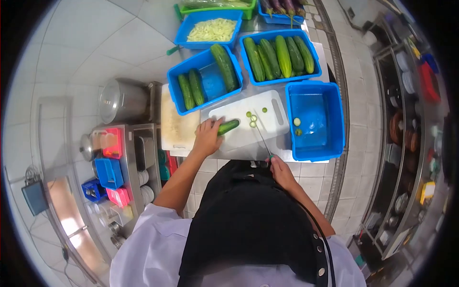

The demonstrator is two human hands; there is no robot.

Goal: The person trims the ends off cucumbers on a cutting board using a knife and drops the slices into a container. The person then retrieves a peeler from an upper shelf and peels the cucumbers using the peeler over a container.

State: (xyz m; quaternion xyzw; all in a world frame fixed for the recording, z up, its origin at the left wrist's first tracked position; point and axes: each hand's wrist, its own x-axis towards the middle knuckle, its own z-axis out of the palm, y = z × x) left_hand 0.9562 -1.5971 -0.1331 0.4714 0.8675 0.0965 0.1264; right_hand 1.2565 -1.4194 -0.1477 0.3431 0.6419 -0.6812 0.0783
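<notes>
My left hand (209,136) is closed around a cucumber (228,127) at the left end of the white cutting board (239,106). The cucumber's right end sticks out past my fingers. In my right hand (279,170), near the table's front edge, is the handle of a knife (262,137). Its thin blade points up and left over the board. By the blade tip lie several small cucumber slices (253,124), and one green end piece (264,110) sits farther right. A blue bin (315,91) on the right contains a few cut pieces (297,121).
Behind the board stand a blue bin of whole cucumbers (282,80) and another with 3 cucumbers (183,111). Farther back are a tray of pale shreds (181,36) and eggplants (284,6). A wooden board (174,122) lies at left, near a large pot (125,101).
</notes>
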